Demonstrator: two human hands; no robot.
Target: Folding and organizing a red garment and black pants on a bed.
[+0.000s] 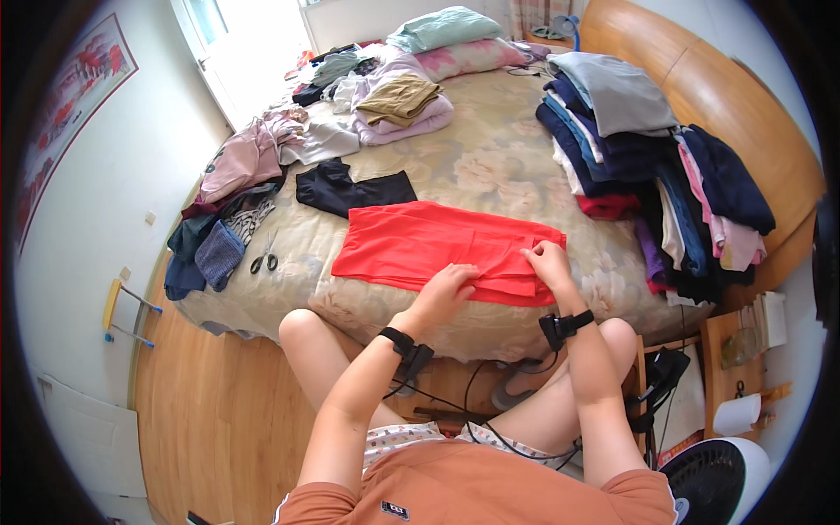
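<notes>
A red garment (420, 243), partly folded, is spread on the near part of the bed in front of me. My left hand (447, 289) is at its front edge, fingers extended over the cloth and not gripping it. Near the garment's right end, my right hand (550, 264) pinches a layer of the red fabric between thumb and fingers. Just behind the garment's left end is a crumpled black garment (354, 188). Each of my wrists wears a black strap with a small device.
Stacked folded clothes (610, 151) stand at the right by the wooden headboard (722, 92). More clothes (243, 164) lie along the left edge, near scissors (265, 254). A khaki garment (400, 98) tops a lilac bundle. A fan (712, 482) is at lower right; cables hang between my legs.
</notes>
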